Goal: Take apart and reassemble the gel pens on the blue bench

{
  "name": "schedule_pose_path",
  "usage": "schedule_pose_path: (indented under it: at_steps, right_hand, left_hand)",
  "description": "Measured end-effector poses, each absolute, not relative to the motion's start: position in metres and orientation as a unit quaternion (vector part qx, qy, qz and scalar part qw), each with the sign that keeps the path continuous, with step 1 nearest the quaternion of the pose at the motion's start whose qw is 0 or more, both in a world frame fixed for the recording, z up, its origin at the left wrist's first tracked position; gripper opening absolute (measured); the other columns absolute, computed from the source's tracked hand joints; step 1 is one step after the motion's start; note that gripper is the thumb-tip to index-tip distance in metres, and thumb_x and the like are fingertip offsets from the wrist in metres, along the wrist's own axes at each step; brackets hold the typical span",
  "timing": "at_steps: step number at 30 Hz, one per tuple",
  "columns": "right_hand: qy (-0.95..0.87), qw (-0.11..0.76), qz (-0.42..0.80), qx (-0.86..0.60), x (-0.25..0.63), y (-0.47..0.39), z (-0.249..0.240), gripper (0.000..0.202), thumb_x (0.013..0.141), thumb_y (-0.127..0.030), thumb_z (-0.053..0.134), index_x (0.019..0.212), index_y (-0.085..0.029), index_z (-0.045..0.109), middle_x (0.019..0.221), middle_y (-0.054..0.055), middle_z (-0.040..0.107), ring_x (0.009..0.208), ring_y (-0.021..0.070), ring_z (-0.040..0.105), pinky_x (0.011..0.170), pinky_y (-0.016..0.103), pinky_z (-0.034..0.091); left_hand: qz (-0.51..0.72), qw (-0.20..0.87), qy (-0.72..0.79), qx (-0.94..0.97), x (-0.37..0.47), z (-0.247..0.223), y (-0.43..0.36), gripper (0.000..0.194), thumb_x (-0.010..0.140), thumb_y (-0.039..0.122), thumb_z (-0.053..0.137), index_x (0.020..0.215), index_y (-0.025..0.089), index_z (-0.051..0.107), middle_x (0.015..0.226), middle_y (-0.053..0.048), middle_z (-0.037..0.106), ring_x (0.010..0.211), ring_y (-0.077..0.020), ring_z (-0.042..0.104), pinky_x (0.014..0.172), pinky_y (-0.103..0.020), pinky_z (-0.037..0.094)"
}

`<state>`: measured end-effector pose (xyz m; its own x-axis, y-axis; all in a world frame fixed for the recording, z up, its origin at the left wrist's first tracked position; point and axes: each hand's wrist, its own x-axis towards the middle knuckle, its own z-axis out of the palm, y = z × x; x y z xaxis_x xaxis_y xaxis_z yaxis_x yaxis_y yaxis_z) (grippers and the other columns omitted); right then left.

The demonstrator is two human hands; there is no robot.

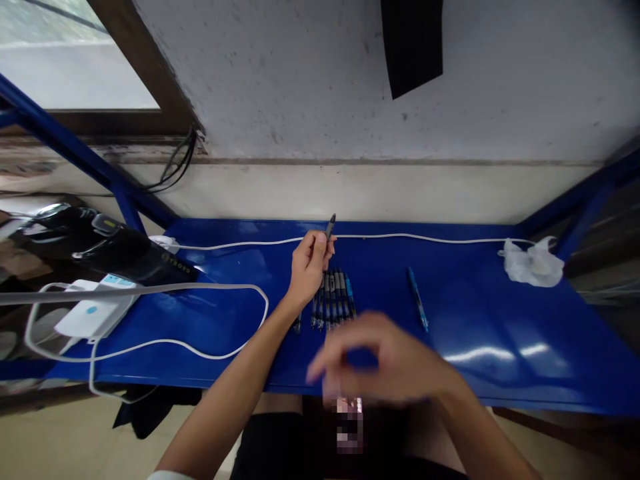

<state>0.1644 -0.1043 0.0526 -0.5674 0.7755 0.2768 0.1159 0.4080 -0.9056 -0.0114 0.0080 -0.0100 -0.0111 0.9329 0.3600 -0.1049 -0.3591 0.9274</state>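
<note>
My left hand [309, 263] is closed around a grey pen [331, 225], whose dark end points up and away from me. Just below that hand, several pens [337, 297] lie side by side in a row, mostly grey and black with a blue one at the right end. A separate dark pen [298, 323] lies left of the row, partly covered by my left forearm. My right hand [377, 360] is raised near the front edge, its curved fingers smeared by motion; I cannot make out anything in it. Farther right lies a lone blue pen [418, 300].
The blue table [475, 287] backs onto a wall. A white cable [400, 235] runs along its rear, and another cable [190, 343] loops at left. Beside that are a white box-shaped device [97, 310] and a black cylindrical object [135, 250]. A crumpled white plastic bag [534, 262] sits right.
</note>
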Motion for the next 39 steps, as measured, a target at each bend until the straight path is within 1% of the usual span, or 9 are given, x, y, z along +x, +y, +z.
schedule_pose_path:
  at_steps: [3,6,14,19,22,28,32,35,39]
  right_hand:
    - [-0.706,0.437,0.407,-0.381,0.16,-0.045,0.048,0.027,0.112,-0.047,0.062,0.107,-0.022,0.073,0.094,0.002,0.076,0.083,0.0153,0.071,0.076,0.03,0.056]
    - [-0.701,0.467,0.336,-0.421,0.154,0.003,0.028,0.037,0.098,-0.051,0.08,0.116,-0.022,0.066,0.103,0.004,0.074,0.089,0.0188,0.072,0.076,0.033,0.056]
    - [-0.692,0.469,0.385,-0.39,0.144,0.001,-0.006,0.054,0.091,-0.049,0.086,0.125,-0.024,0.054,0.118,0.007,0.075,0.084,0.0192,0.077,0.07,0.033,0.056]
    - [-0.714,0.476,0.345,-0.381,0.147,0.0,-0.015,0.019,0.108,-0.042,0.068,0.107,-0.024,0.06,0.103,0.003,0.071,0.075,0.0159,0.067,0.073,0.033,0.053]
    - [-0.707,0.467,0.371,-0.38,0.155,0.001,-0.014,0.027,0.114,-0.045,0.057,0.098,-0.024,0.062,0.082,-0.002,0.062,0.069,0.0147,0.058,0.069,0.032,0.045]
    - [-0.604,0.467,0.547,-0.343,0.159,0.001,-0.011,0.034,0.11,-0.06,0.062,0.115,-0.026,0.066,0.069,-0.008,0.048,0.055,0.0113,0.037,0.054,0.029,0.032]
    - [-0.574,0.542,0.497,-0.359,0.158,0.004,-0.011,0.037,0.098,-0.058,0.082,0.103,-0.027,0.064,0.075,-0.007,0.054,0.059,0.0103,0.042,0.054,0.027,0.034]
    - [-0.568,0.542,0.5,-0.366,0.161,0.005,-0.008,0.041,0.103,-0.062,0.074,0.091,-0.024,0.067,0.068,-0.006,0.049,0.056,0.01,0.039,0.052,0.028,0.032]
    - [-0.56,0.545,0.516,-0.351,0.163,0.006,-0.005,0.04,0.105,-0.064,0.071,0.101,-0.025,0.069,0.067,-0.007,0.053,0.053,0.0098,0.041,0.051,0.028,0.033]
  left_hand:
    - [0.618,0.475,0.354,0.518,-0.011,-0.005,0.009,0.043,0.109,0.066,0.062,0.102,0.024,0.069,0.077,0.001,0.055,0.055,-0.0103,0.042,0.046,-0.027,0.034]
    - [0.618,0.512,0.346,0.487,-0.01,-0.004,0.012,0.038,0.105,0.061,0.071,0.1,0.025,0.067,0.079,0.002,0.055,0.055,-0.009,0.038,0.043,-0.025,0.03]
    - [0.613,0.555,0.307,0.47,-0.009,-0.001,0.009,0.036,0.109,0.059,0.065,0.11,0.024,0.072,0.098,-0.006,0.076,0.09,-0.0173,0.073,0.076,-0.031,0.063]
    - [0.608,0.588,0.285,0.452,-0.005,-0.002,0.006,0.032,0.107,0.056,0.071,0.109,0.024,0.077,0.117,-0.009,0.082,0.116,-0.0243,0.077,0.096,-0.037,0.062]
    - [0.616,0.573,0.284,0.46,-0.004,-0.003,0.008,0.029,0.106,0.053,0.074,0.108,0.025,0.081,0.122,-0.008,0.082,0.121,-0.0248,0.074,0.105,-0.037,0.057]
    - [0.61,0.556,0.314,0.47,-0.008,-0.007,0.014,0.031,0.103,0.055,0.076,0.111,0.026,0.084,0.119,-0.007,0.082,0.112,-0.0221,0.074,0.1,-0.034,0.056]
    - [0.608,0.531,0.333,0.488,-0.01,-0.01,0.016,0.033,0.103,0.057,0.076,0.112,0.026,0.085,0.121,-0.007,0.082,0.113,-0.0222,0.074,0.098,-0.034,0.055]
    - [0.604,0.511,0.345,0.504,-0.01,-0.011,0.016,0.032,0.104,0.056,0.075,0.111,0.027,0.086,0.121,-0.007,0.083,0.113,-0.0221,0.074,0.097,-0.034,0.055]
    - [0.606,0.508,0.349,0.503,-0.01,-0.011,0.017,0.033,0.104,0.057,0.075,0.113,0.027,0.086,0.119,-0.007,0.083,0.11,-0.0221,0.074,0.093,-0.034,0.056]
